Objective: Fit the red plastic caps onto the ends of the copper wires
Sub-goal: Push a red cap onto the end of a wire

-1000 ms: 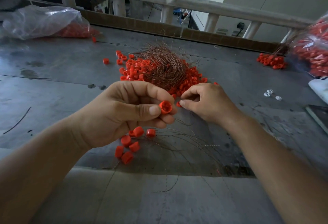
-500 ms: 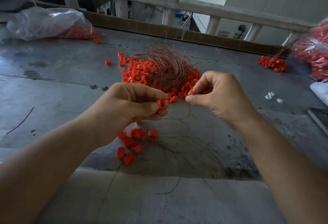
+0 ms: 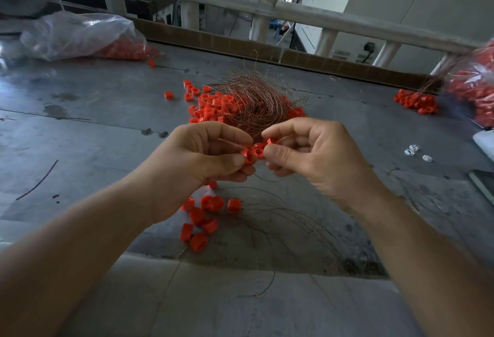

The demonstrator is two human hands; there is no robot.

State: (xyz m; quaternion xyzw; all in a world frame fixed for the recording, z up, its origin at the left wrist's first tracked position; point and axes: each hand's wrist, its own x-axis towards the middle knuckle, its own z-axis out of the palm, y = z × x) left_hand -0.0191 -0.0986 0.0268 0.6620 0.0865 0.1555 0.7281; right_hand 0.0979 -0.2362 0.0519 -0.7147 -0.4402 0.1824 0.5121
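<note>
Although the lower edge cuts off both forearms, the two hands show fully, raised over the grey table. Nearest on it lie some thin wire strands, so fine that their ends are hard to follow. Just left of them is a small group of caps, partly behind the left hand; whether each one sits on a strand I cannot tell. The left hand has its fingers curled and pinches a red cap between thumb and forefinger, with the open mouth of the cap turned to the right. The right hand is curled too, and its thumb and forefinger pinch a second cap, which touches the first one. A dark strand hangs in a curve under both hands, but the fingers hide where it ends. Behind the hands, and partly covered by them, lies the heap of copper wires, with many loose caps around and under it. Farther right are a smaller cluster of caps and some white pieces, too small to identify. A clear bag with red caps inside lies far left; another bag is cut off by the right edge.
</note>
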